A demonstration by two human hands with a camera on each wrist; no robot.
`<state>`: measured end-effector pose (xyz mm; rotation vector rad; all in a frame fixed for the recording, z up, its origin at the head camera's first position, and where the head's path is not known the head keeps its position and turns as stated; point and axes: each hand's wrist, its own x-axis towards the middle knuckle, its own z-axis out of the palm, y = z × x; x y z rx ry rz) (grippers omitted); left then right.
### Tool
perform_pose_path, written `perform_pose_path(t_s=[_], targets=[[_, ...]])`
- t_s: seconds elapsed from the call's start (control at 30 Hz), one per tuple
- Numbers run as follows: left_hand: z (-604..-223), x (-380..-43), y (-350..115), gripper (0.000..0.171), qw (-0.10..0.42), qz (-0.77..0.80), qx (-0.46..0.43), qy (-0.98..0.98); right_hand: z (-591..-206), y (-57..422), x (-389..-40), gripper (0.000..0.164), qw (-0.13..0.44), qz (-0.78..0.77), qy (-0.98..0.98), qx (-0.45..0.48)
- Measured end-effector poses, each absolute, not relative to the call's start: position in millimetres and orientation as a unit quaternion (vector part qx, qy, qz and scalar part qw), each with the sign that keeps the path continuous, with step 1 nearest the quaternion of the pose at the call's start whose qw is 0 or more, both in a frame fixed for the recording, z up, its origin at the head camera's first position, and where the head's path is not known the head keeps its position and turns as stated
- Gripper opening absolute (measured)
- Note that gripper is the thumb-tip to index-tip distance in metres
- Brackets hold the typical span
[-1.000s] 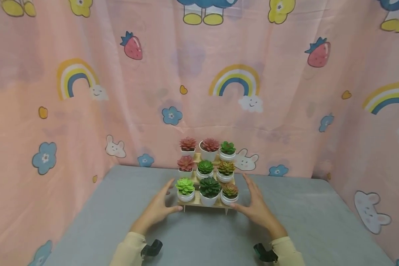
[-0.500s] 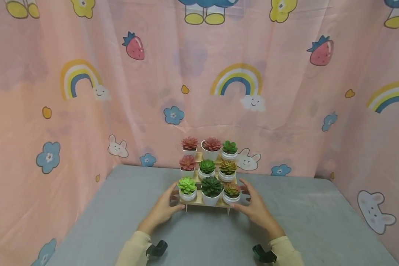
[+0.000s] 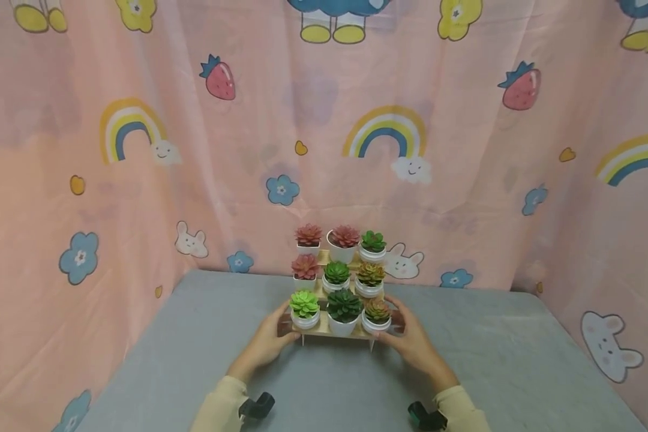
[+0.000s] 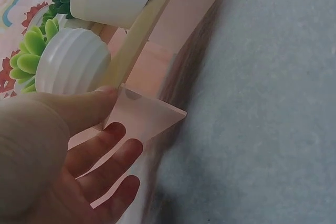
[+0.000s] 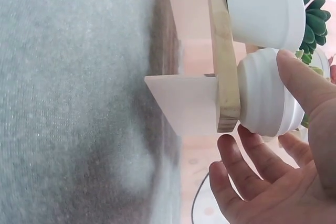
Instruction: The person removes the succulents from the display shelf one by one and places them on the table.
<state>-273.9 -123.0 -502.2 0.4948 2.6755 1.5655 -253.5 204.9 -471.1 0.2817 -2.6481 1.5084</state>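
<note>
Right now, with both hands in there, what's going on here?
A person is handling a three-tier plant stand bearing nine small potted succulents, upright toward the back of the gray tabletop. The left hand curls round one end of the front shelf. The right hand curves about the other end, its thumb against the front-right white pot; whether it grips is unclear.

Cloth, pale wood, plastic-look finishes

Tabletop point(image 3: 324, 390): matt, rough gray fabric look. Toward its back edge, plant stand point(image 3: 324, 331): smooth wood front plank point(image 5: 222, 51), translucent smooth plastic-looking side panel point(image 5: 186, 103). White pot point(image 5: 265, 11): smooth, satin. Dark-green succulent point(image 3: 344, 305): plastic-looking. Backdrop point(image 3: 248, 132): creased cloth.
</note>
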Motion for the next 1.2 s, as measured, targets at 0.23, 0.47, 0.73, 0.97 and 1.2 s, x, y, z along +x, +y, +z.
perform_pose_path(t_s=[0.23, 0.47, 0.73, 0.97, 1.2], targets=[[-501.3, -275.9, -124.3, 0.063, 0.019, 0.518, 0.173, 0.838, -470.4, 203.6, -255.8, 0.078, 0.042, 0.503, -0.859, 0.084], [-501.5, -276.4, -124.2, 0.059, 0.020, 0.520, 0.187, 0.833, -469.4, 207.6, -254.9, 0.076, 0.040, 0.506, -0.858, 0.085], [-500.6, -276.7, -121.7, 0.060, 0.026, 0.519, 0.181, 0.835, -463.6, 221.6, -250.7, 0.071, 0.028, 0.542, -0.831, 0.124], [-496.2, -275.0, -120.1, 0.059, 0.021, 0.521, 0.186, 0.833, -452.9, 233.4, -246.7, 0.072, 0.009, 0.558, -0.819, 0.134], [-498.9, -273.7, -123.5, 0.059, 0.024, 0.521, 0.185, 0.833, -447.1, 246.3, -244.4, 0.071, 0.034, 0.575, -0.813, 0.085]])
